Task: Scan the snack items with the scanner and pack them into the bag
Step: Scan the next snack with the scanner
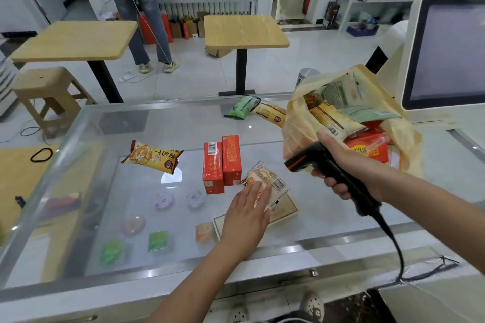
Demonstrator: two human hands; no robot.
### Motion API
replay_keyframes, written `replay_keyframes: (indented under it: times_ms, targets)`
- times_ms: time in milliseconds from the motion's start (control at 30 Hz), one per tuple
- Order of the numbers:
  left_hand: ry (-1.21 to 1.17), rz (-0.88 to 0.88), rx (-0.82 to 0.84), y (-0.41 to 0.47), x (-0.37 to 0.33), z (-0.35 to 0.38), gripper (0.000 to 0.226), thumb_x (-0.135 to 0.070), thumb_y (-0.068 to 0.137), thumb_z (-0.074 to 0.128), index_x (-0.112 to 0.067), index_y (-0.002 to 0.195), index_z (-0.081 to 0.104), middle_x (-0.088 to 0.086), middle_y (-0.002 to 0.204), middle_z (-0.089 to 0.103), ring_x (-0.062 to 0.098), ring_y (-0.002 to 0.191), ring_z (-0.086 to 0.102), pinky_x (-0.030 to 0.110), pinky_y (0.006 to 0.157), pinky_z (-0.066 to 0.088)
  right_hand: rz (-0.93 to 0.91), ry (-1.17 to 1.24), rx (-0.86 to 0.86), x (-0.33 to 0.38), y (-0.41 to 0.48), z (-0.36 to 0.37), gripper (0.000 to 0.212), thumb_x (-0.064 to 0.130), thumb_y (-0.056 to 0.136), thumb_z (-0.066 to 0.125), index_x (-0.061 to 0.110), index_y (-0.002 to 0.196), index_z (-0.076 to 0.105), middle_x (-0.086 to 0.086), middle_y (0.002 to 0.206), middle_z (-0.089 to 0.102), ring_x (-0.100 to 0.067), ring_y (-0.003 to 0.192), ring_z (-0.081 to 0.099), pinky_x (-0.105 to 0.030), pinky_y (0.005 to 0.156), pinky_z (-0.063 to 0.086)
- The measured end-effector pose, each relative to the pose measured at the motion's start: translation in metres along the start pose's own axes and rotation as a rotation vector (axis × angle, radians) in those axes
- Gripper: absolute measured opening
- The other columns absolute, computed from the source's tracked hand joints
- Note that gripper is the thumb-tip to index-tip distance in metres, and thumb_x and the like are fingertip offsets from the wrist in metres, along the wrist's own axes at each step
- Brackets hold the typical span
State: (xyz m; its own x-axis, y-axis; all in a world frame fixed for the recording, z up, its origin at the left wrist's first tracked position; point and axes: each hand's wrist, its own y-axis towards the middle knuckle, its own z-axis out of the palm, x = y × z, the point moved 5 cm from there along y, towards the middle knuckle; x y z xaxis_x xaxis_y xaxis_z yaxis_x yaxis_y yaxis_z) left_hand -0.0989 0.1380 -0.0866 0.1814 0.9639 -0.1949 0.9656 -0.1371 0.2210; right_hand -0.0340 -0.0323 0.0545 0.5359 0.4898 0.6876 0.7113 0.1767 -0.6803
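My right hand [346,165] grips the black corded scanner [309,160], whose head points left and down toward the counter. My left hand [246,214] lies with straight fingers on a small clear-wrapped pastry [273,182], barcode up, on the glass counter [157,123]. Two red boxes [221,164] stand just left of the pastry. A yellow snack bag [153,156] lies further left. A green packet [241,107] and a yellow packet [271,113] lie at the counter's far side. The yellowish plastic bag [296,123] at the right stands open and holds several snack packs.
A white checkout screen [446,52] stands at the right behind the bag. Small goods lie inside the glass case under the counter top. Beyond the counter are two wooden tables [246,31], a stool [49,97], shelves and a standing person [141,8].
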Motion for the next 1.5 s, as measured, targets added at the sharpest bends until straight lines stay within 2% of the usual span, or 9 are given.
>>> replay_keyframes:
  times_ms: [233, 567, 767, 933, 1167, 1267, 1367, 1433, 1500]
  targets:
    - [-0.034, -0.02, 0.025, -0.001, 0.002, 0.0, 0.052, -0.043, 0.093, 0.027, -0.025, 0.139, 0.045, 0.002, 0.147, 0.042, 0.022, 0.131, 0.045, 0.033, 0.102, 0.03, 0.003, -0.108, -0.028, 0.004, -0.019, -0.015, 0.083, 0.082, 0.076, 0.037, 0.003, 0.095, 0.057, -0.002, 0.052, 0.043, -0.013, 0.039, 0.036, -0.02, 0.035, 0.03]
    - [-0.038, -0.039, 0.075, 0.0, 0.001, -0.003, 0.051, -0.043, 0.09, 0.031, -0.026, 0.136, 0.048, 0.0, 0.141, 0.049, 0.02, 0.124, 0.053, 0.033, 0.095, 0.045, -0.023, -0.12, -0.003, 0.011, -0.027, -0.02, 0.079, 0.078, 0.078, 0.037, 0.003, 0.094, 0.056, -0.004, 0.054, 0.043, -0.013, 0.039, 0.036, -0.019, 0.034, 0.03]
    - [-0.02, 0.013, 0.004, -0.001, -0.006, -0.007, 0.058, -0.035, 0.066, 0.084, -0.02, 0.118, 0.064, 0.002, 0.124, 0.063, 0.021, 0.11, 0.063, 0.033, 0.083, 0.053, -0.042, -0.102, -0.01, -0.006, -0.001, -0.005, 0.073, 0.074, 0.084, 0.036, 0.004, 0.094, 0.058, -0.005, 0.058, 0.051, -0.016, 0.043, 0.043, -0.023, 0.04, 0.035]
    - [-0.082, 0.07, -0.038, -0.006, -0.009, -0.01, 0.052, -0.027, 0.056, 0.09, -0.017, 0.103, 0.07, 0.002, 0.107, 0.069, 0.016, 0.093, 0.068, 0.024, 0.069, 0.056, -0.203, -0.112, -0.176, -0.028, 0.046, 0.016, 0.06, 0.064, 0.088, 0.043, 0.009, 0.104, 0.058, -0.015, 0.066, 0.063, -0.02, 0.045, 0.055, -0.027, 0.045, 0.046]
    - [-0.091, 0.102, -0.032, -0.009, -0.014, -0.014, 0.062, -0.027, 0.043, 0.095, -0.017, 0.1, 0.073, 0.001, 0.102, 0.07, 0.011, 0.083, 0.069, 0.018, 0.063, 0.055, -0.278, -0.268, -0.347, -0.034, 0.074, 0.029, 0.069, 0.073, 0.084, 0.039, 0.009, 0.083, 0.065, -0.009, 0.061, 0.066, -0.023, 0.053, 0.063, -0.036, 0.061, 0.055]
    - [-0.172, -0.002, -0.084, -0.003, -0.013, -0.022, 0.054, -0.023, 0.05, 0.092, -0.014, 0.098, 0.069, 0.003, 0.101, 0.067, 0.013, 0.083, 0.068, 0.014, 0.058, 0.054, -0.428, -0.635, -0.609, -0.029, 0.067, 0.023, 0.075, 0.078, 0.078, 0.016, 0.015, 0.07, 0.056, -0.002, 0.063, 0.061, -0.025, 0.07, 0.065, -0.034, 0.065, 0.049]
    - [-0.425, -0.154, -0.22, 0.001, -0.006, -0.039, 0.028, -0.012, 0.078, 0.074, -0.013, 0.101, 0.059, 0.002, 0.113, 0.056, 0.011, 0.096, 0.06, -0.001, 0.061, 0.044, -0.58, -0.795, -0.863, -0.027, 0.06, 0.024, 0.073, 0.072, 0.085, 0.021, 0.012, 0.1, 0.058, -0.009, 0.092, 0.067, -0.03, 0.093, 0.063, -0.037, 0.073, 0.05]
    - [-0.559, -0.247, -0.347, 0.002, 0.001, -0.051, 0.017, -0.01, 0.091, 0.057, -0.019, 0.103, 0.051, -0.01, 0.116, 0.048, 0.005, 0.103, 0.051, -0.001, 0.071, 0.04, -0.762, -0.753, -0.915, -0.022, 0.051, 0.024, 0.07, 0.068, 0.088, 0.024, 0.01, 0.109, 0.059, -0.009, 0.098, 0.065, -0.028, 0.095, 0.061, -0.037, 0.074, 0.05]
    - [-0.646, -0.286, -0.447, 0.003, 0.004, -0.064, 0.02, -0.01, 0.094, 0.051, -0.028, 0.097, 0.042, -0.025, 0.11, 0.042, -0.004, 0.106, 0.046, 0.005, 0.076, 0.042, -0.901, -0.602, -0.785, -0.014, 0.042, 0.027, 0.063, 0.064, 0.089, 0.027, 0.014, 0.109, 0.06, 0.004, 0.084, 0.067, -0.012, 0.084, 0.062, -0.027, 0.07, 0.047]
